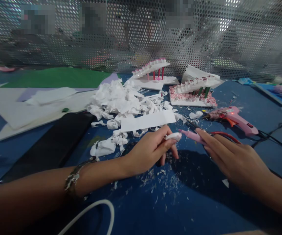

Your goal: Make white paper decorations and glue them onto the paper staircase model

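Note:
My left hand, with a bracelet at the wrist, pinches a small crumpled roll of white paper between thumb and fingers. Close by on the right, my right hand grips a pink marker, its coloured tip pointing at the paper's end. Whether the tip touches the paper I cannot tell. A red-handled tool with a dark pointed end shows behind the right fingers; its middle is hidden. Just beyond my left hand, a flat white paper strip rests on a heap of crumpled white paper.
A pink glue gun, its light lit, lies at right with a black cable. Two white stepped models on supports stand at the back, before a perforated metal screen. At left are white boards and a black flat object.

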Action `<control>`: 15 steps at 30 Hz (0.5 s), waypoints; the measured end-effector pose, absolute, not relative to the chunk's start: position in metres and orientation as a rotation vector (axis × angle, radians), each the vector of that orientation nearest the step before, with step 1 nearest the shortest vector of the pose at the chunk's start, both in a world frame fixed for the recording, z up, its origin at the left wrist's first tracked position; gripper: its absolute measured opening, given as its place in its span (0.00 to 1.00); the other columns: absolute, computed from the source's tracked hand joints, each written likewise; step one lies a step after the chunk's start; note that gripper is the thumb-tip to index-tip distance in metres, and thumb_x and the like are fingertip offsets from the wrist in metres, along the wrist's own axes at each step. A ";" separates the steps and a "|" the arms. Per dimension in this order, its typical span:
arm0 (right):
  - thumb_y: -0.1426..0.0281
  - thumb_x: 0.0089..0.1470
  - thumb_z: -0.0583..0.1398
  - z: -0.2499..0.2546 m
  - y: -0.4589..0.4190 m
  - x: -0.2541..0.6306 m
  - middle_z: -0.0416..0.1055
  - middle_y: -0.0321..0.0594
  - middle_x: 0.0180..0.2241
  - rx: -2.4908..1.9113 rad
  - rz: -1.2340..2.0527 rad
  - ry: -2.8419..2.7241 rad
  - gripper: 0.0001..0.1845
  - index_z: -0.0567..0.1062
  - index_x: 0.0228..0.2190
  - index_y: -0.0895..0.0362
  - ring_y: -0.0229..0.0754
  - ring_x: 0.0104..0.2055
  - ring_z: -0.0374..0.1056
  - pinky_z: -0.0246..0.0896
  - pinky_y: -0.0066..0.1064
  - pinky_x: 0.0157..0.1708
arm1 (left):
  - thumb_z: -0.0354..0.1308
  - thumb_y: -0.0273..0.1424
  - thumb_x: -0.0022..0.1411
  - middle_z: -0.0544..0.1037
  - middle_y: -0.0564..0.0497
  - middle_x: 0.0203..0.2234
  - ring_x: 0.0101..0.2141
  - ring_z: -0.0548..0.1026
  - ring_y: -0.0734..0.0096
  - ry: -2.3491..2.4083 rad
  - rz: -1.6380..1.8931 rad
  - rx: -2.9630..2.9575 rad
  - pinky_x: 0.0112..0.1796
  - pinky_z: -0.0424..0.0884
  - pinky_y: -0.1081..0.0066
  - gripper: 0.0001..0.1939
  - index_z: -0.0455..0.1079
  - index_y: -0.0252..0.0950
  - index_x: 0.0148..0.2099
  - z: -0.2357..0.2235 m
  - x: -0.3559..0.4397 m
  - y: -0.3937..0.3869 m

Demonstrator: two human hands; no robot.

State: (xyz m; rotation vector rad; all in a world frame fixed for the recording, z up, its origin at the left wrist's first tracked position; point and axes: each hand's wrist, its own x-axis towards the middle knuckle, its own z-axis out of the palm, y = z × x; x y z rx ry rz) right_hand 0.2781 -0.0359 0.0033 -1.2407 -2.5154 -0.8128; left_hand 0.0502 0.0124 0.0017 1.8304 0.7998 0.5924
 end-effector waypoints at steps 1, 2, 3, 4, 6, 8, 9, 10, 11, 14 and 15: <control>0.71 0.59 0.48 0.004 -0.036 0.278 0.72 0.38 0.34 -1.224 -0.800 -2.513 0.23 0.55 0.56 0.60 0.31 0.20 0.64 0.52 0.26 0.16 | 0.42 0.37 0.66 0.77 0.53 0.27 0.15 0.67 0.85 0.797 0.592 1.834 0.21 0.64 0.80 0.11 0.55 0.36 0.36 0.001 0.050 0.012; 0.71 0.59 0.48 0.004 -0.036 0.278 0.73 0.38 0.34 -1.211 -0.791 -2.518 0.22 0.55 0.56 0.60 0.32 0.20 0.64 0.53 0.26 0.17 | 0.42 0.38 0.66 0.77 0.53 0.27 0.15 0.67 0.84 0.795 0.591 1.836 0.21 0.64 0.80 0.11 0.55 0.36 0.36 0.001 0.050 0.012; 0.72 0.60 0.48 0.005 -0.036 0.277 0.73 0.39 0.35 -1.211 -0.791 -2.524 0.22 0.56 0.55 0.60 0.32 0.21 0.65 0.53 0.26 0.17 | 0.42 0.38 0.66 0.77 0.53 0.26 0.15 0.67 0.84 0.795 0.593 1.835 0.21 0.64 0.80 0.11 0.55 0.36 0.36 0.001 0.050 0.012; 0.72 0.60 0.48 0.005 -0.036 0.277 0.73 0.39 0.35 -1.220 -0.799 -2.520 0.21 0.57 0.55 0.60 0.32 0.20 0.65 0.53 0.26 0.16 | 0.42 0.38 0.66 0.77 0.53 0.26 0.15 0.67 0.84 0.798 0.597 1.831 0.21 0.64 0.80 0.11 0.55 0.36 0.35 0.001 0.050 0.012; 0.71 0.60 0.48 0.006 -0.037 0.277 0.73 0.40 0.35 -1.229 -0.807 -2.497 0.20 0.58 0.54 0.60 0.32 0.19 0.64 0.52 0.26 0.15 | 0.42 0.39 0.66 0.77 0.54 0.26 0.15 0.66 0.85 0.800 0.611 1.822 0.20 0.64 0.80 0.12 0.55 0.36 0.35 0.000 0.050 0.012; 0.71 0.60 0.47 0.007 -0.038 0.277 0.73 0.38 0.34 -1.203 -0.777 -2.503 0.20 0.58 0.54 0.60 0.32 0.20 0.65 0.54 0.26 0.16 | 0.42 0.39 0.66 0.76 0.54 0.26 0.15 0.66 0.85 0.806 0.624 1.813 0.20 0.63 0.80 0.12 0.56 0.36 0.36 0.001 0.050 0.013; 0.71 0.60 0.47 0.007 -0.039 0.277 0.73 0.38 0.34 -1.188 -0.762 -2.515 0.20 0.58 0.54 0.59 0.32 0.20 0.65 0.55 0.26 0.17 | 0.42 0.39 0.66 0.76 0.54 0.26 0.15 0.66 0.85 0.811 0.625 1.806 0.20 0.63 0.80 0.12 0.56 0.36 0.36 0.001 0.050 0.013; 0.72 0.60 0.47 0.007 -0.040 0.278 0.73 0.37 0.34 -1.184 -0.754 -2.526 0.20 0.58 0.54 0.59 0.33 0.21 0.66 0.55 0.26 0.17 | 0.42 0.39 0.66 0.76 0.54 0.26 0.15 0.66 0.85 0.817 0.626 1.802 0.20 0.63 0.80 0.12 0.57 0.36 0.36 0.001 0.050 0.013; 0.72 0.60 0.48 0.007 -0.040 0.278 0.73 0.37 0.34 -1.194 -0.755 -2.524 0.21 0.58 0.54 0.59 0.33 0.21 0.66 0.55 0.26 0.17 | 0.42 0.38 0.66 0.76 0.54 0.26 0.15 0.66 0.85 0.827 0.630 1.798 0.20 0.64 0.80 0.11 0.57 0.35 0.36 0.001 0.049 0.013; 0.71 0.60 0.48 0.006 -0.040 0.279 0.74 0.37 0.35 -1.205 -0.780 -2.483 0.21 0.58 0.54 0.59 0.32 0.21 0.66 0.56 0.26 0.17 | 0.43 0.38 0.65 0.76 0.53 0.26 0.15 0.66 0.84 0.847 0.650 1.801 0.20 0.64 0.79 0.11 0.57 0.35 0.36 0.002 0.049 0.014; 0.71 0.60 0.48 0.006 -0.039 0.279 0.74 0.37 0.35 -1.198 -0.785 -2.487 0.21 0.58 0.54 0.59 0.33 0.22 0.67 0.56 0.26 0.18 | 0.43 0.38 0.65 0.76 0.53 0.26 0.15 0.66 0.84 0.850 0.653 1.804 0.20 0.64 0.79 0.11 0.57 0.36 0.36 0.002 0.049 0.014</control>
